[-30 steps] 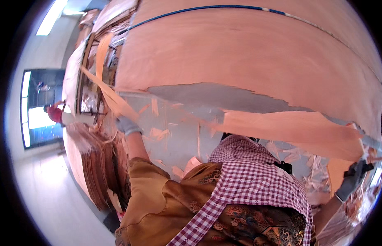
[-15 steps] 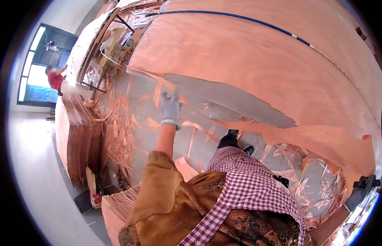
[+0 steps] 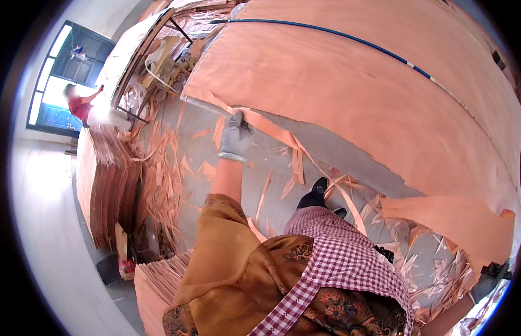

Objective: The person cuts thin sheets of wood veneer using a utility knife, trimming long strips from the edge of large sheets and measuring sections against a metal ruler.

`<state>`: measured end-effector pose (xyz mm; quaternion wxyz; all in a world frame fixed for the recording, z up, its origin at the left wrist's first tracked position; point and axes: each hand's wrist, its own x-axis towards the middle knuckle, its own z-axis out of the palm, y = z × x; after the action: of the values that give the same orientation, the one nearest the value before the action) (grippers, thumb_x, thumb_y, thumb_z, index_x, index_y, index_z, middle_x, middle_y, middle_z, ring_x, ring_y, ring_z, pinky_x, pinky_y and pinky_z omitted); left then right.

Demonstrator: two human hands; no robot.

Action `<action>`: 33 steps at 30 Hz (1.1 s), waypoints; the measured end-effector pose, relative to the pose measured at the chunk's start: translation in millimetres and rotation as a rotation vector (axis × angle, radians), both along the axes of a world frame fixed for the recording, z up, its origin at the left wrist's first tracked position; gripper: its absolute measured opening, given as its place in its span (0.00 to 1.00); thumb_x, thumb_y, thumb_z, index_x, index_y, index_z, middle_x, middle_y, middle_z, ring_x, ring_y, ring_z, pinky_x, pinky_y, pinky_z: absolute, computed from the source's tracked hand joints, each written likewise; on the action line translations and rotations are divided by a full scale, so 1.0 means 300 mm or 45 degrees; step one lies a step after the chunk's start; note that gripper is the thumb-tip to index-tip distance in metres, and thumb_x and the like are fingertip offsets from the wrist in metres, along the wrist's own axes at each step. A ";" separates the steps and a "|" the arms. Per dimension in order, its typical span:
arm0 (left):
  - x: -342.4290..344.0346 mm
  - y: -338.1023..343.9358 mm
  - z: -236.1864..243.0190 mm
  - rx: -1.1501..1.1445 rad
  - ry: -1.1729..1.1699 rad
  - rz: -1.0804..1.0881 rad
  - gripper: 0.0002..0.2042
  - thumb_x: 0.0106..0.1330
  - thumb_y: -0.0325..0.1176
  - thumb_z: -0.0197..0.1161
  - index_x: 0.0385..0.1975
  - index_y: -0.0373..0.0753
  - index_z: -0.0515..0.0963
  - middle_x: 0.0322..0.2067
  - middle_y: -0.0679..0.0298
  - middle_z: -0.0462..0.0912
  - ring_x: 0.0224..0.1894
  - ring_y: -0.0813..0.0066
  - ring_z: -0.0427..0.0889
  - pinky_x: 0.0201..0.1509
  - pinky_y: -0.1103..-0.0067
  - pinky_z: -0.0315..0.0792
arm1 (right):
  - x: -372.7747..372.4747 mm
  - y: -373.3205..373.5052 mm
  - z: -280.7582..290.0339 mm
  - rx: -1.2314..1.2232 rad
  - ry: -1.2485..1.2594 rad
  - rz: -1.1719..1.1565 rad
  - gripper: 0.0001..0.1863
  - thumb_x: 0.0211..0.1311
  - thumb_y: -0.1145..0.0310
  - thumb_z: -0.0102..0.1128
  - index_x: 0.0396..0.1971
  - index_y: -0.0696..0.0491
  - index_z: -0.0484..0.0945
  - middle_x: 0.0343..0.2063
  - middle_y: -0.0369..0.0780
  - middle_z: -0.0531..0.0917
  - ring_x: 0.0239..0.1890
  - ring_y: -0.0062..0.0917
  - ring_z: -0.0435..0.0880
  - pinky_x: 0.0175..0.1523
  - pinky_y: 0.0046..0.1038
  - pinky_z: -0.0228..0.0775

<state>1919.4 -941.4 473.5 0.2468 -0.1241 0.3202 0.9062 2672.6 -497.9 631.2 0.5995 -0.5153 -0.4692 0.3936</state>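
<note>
My left hand (image 3: 236, 137), in a pale grey work glove, reaches to the near left edge of a large pinkish wood veneer sheet (image 3: 339, 95). Its fingers are closed around a narrow veneer strip (image 3: 274, 130), which trails off to the right and down toward my feet. Part of the glove is blurred. At the far right rim my right hand (image 3: 485, 287), in a darker grey glove, is near a broad veneer piece (image 3: 453, 224). A black object lies by that hand, and its fingers are too obscured to read.
A blue and white rod (image 3: 322, 28) lies across the sheet. Torn veneer scraps (image 3: 165, 190) litter the floor at left and around my shoes (image 3: 320, 186). Veneer stacks (image 3: 112, 185) stand at left. Beyond, a person in red (image 3: 80, 106) stands at another table (image 3: 123, 70).
My left hand has closed on the strip at the sheet's edge. The strip, earlier joined visually to the broad piece at right, now hangs lower and apart from it.
</note>
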 end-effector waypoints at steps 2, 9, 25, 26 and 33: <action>0.010 0.029 -0.009 0.106 -0.076 0.070 0.02 0.64 0.26 0.58 0.33 0.40 0.76 0.32 0.68 0.81 0.34 0.76 0.80 0.36 0.80 0.76 | -0.017 0.013 0.022 -0.090 0.198 -0.075 0.23 0.65 0.76 0.44 0.61 0.51 0.65 0.45 0.37 0.73 0.38 0.24 0.71 0.40 0.24 0.65; -0.124 0.080 0.024 0.067 0.039 0.089 0.04 0.63 0.24 0.56 0.28 0.43 0.77 0.28 0.68 0.81 0.33 0.75 0.80 0.37 0.77 0.76 | 0.221 0.134 -0.026 -0.138 0.193 0.320 0.19 0.63 0.72 0.46 0.54 0.48 0.73 0.26 0.30 0.66 0.24 0.17 0.62 0.26 0.21 0.54; 0.196 -0.161 -0.211 -1.379 -0.139 -0.304 0.27 0.59 0.38 0.61 0.58 0.41 0.63 0.47 0.61 0.76 0.43 0.69 0.75 0.49 0.75 0.69 | 0.309 -0.477 -0.615 -1.240 -0.145 -0.100 0.13 0.60 0.65 0.53 0.44 0.48 0.69 0.28 0.33 0.75 0.24 0.23 0.75 0.24 0.27 0.68; 0.183 -0.207 -0.231 -1.438 0.002 -0.130 0.27 0.59 0.36 0.61 0.58 0.41 0.63 0.48 0.59 0.75 0.45 0.67 0.75 0.50 0.75 0.69 | 0.296 -0.500 -0.615 -1.358 -0.259 0.062 0.11 0.59 0.66 0.53 0.42 0.49 0.69 0.27 0.33 0.75 0.24 0.23 0.75 0.23 0.27 0.68; -0.084 -0.217 0.028 -2.157 1.452 0.184 0.20 0.57 0.24 0.54 0.52 0.34 0.69 0.56 0.45 0.67 0.58 0.49 0.66 0.60 0.67 0.64 | 0.022 -0.513 -0.630 -1.332 -0.820 0.918 0.05 0.51 0.79 0.53 0.25 0.50 0.72 0.16 0.29 0.69 0.17 0.17 0.66 0.19 0.18 0.56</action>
<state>1894.1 -1006.3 481.9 -0.1662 0.1729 0.9169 0.3190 2679.1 -651.9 442.1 -0.0624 -0.6388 -0.5138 0.5692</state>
